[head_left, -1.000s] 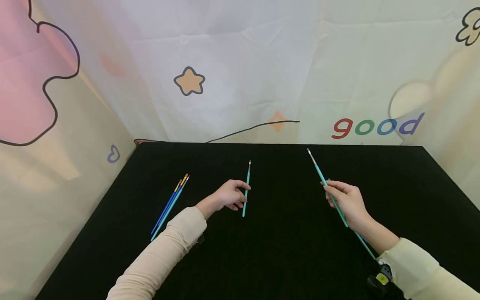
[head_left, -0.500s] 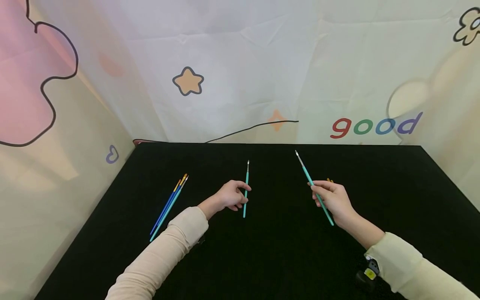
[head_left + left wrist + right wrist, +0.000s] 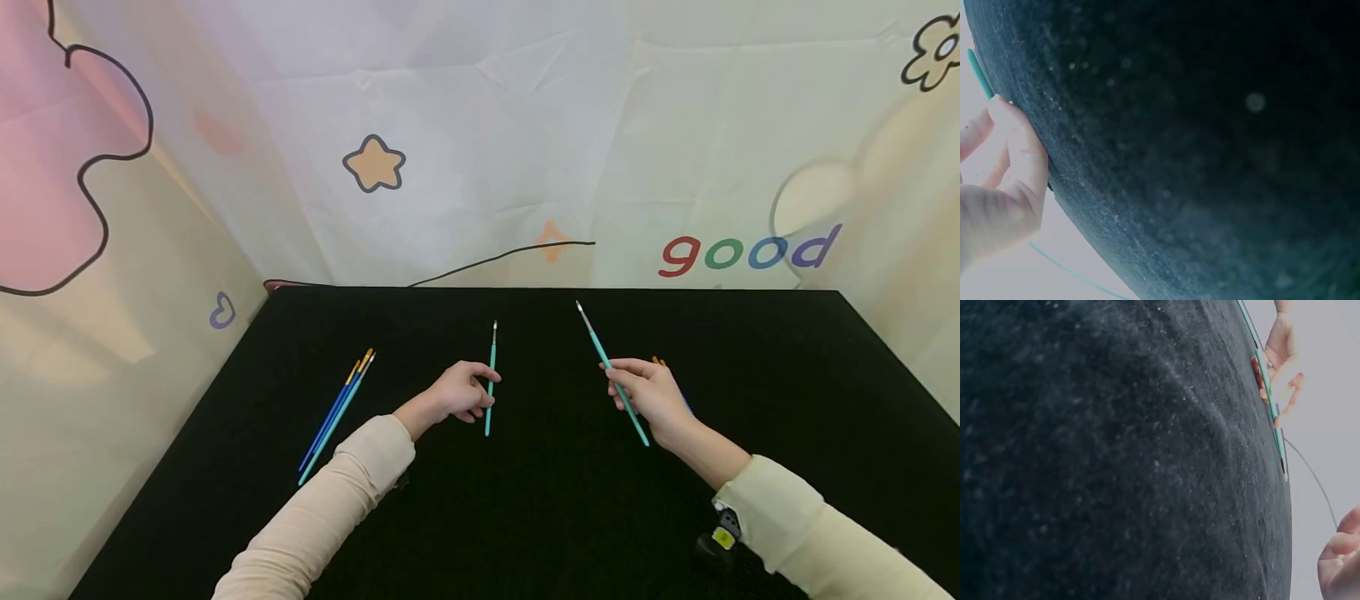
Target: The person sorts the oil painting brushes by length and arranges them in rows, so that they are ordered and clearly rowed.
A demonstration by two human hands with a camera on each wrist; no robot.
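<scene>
Spreading across the lower view, a matte black, cloth-like bench [image 3: 570,517] runs back to a pale fabric backdrop [image 3: 480,108] with soft creases. Printed on that backdrop are a tan star [image 3: 374,164] outlined in dark grey, a pink cloud-like shape [image 3: 60,183], a small purple heart [image 3: 222,311], a cream flower [image 3: 932,52] and the multicoloured word "good" [image 3: 750,248].

Near the middle of the bench is a slim turquoise-handled paintbrush [image 3: 492,358] with a pale tip and silvery ferrule, pointing almost straight away from the person. The left hand [image 3: 463,390] pinches its handle between thumb and finger — whether the brush touches the cloth, I cannot tell. The right hand [image 3: 652,396] pinches a second turquoise-handled paintbrush [image 3: 597,343], slanted, its white tip up and to the left.

Well to the left lies a close bundle of blue and turquoise paintbrushes [image 3: 335,414], some orange-tipped, one pale. Orange-tipped brushes [image 3: 658,361] show partly behind the right hand — their lower ends are hidden. Both sleeves [image 3: 810,517] are cream.
</scene>
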